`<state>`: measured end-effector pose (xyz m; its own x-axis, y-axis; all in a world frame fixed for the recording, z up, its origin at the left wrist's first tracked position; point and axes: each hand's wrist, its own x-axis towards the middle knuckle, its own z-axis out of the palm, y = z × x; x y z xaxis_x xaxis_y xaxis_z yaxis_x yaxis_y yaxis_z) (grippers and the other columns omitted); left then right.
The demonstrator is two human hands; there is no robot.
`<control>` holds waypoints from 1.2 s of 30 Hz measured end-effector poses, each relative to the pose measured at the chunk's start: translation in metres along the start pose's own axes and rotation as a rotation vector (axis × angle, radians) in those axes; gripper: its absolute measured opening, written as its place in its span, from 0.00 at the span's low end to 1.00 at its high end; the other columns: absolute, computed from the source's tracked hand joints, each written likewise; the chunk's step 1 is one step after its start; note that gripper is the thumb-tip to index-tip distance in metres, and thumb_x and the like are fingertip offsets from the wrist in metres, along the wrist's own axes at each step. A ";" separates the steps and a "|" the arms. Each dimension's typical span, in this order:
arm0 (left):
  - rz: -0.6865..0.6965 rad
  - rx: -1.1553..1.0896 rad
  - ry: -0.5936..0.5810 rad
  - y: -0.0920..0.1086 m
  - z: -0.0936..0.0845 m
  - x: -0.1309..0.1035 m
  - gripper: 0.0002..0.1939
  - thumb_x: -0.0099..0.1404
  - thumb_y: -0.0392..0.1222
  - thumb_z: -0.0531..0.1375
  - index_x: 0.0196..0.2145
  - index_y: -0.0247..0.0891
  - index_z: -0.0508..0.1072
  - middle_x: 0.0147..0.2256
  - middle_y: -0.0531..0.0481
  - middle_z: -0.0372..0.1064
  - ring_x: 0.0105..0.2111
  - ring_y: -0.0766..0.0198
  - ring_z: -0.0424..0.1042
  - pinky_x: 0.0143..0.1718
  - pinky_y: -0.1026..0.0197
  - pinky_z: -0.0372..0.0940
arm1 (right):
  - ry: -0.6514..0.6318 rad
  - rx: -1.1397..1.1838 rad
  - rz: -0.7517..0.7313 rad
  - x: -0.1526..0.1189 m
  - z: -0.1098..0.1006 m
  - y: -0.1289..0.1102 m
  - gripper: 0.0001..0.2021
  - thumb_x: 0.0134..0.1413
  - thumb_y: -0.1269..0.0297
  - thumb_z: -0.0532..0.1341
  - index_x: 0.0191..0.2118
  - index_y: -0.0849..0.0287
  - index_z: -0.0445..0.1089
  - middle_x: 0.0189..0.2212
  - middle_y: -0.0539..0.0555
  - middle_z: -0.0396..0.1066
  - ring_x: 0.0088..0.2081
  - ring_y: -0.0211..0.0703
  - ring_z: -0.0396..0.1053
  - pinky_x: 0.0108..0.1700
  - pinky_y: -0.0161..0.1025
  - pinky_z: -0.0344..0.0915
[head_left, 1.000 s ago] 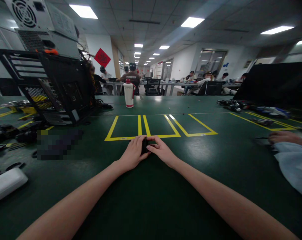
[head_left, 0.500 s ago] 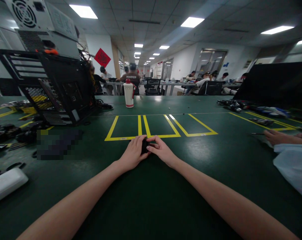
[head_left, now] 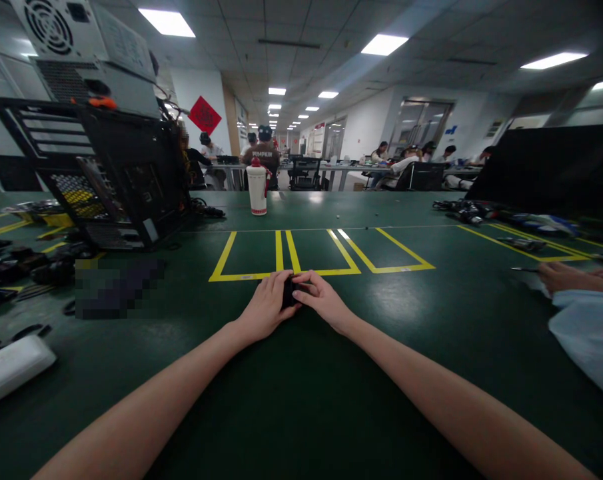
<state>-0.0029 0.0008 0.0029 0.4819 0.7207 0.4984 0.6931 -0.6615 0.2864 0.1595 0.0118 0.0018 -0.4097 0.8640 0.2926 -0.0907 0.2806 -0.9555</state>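
A small black object (head_left: 288, 292) sits low over the green table (head_left: 301, 400), between my two hands. Its kind cannot be made out, since fingers cover most of it. My left hand (head_left: 267, 303) is wrapped round its left side, with the thumb along the near edge. From the right, my right hand (head_left: 321, 300) pinches it with bent fingers and thumb. Just beyond the hands runs the front edge of the yellow tape outlines (head_left: 321, 272) on the table.
At left stand a black computer case (head_left: 131, 173) and a metal power supply (head_left: 101, 60). A white cup (head_left: 258, 190) with a red lid is farther back. A co-worker's hand (head_left: 566, 277) holds a thin tool at right. A white object (head_left: 16, 370) lies near left.
My hands and the black object stay nearly in place. The co-worker's hand and sleeve at the right have shifted slightly to the right.
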 end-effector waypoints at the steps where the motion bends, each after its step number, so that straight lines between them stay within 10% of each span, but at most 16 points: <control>1: 0.001 -0.001 -0.001 0.000 0.000 0.000 0.28 0.58 0.42 0.55 0.52 0.39 0.46 0.51 0.42 0.52 0.51 0.52 0.55 0.49 0.46 0.55 | 0.005 -0.007 -0.004 0.000 0.000 0.001 0.11 0.44 0.67 0.60 0.37 0.55 0.62 0.43 0.50 0.62 0.49 0.42 0.60 0.51 0.43 0.58; 36: -0.017 -0.004 -0.019 0.001 -0.002 0.000 0.28 0.58 0.43 0.55 0.53 0.38 0.46 0.51 0.42 0.52 0.51 0.53 0.55 0.50 0.48 0.55 | -0.016 0.020 0.061 -0.002 -0.002 -0.001 0.12 0.46 0.67 0.59 0.39 0.54 0.61 0.41 0.50 0.62 0.45 0.42 0.64 0.44 0.41 0.64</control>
<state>-0.0031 0.0001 0.0047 0.4802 0.7354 0.4781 0.6993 -0.6500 0.2976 0.1620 0.0107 0.0026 -0.4296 0.8724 0.2332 -0.0835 0.2187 -0.9722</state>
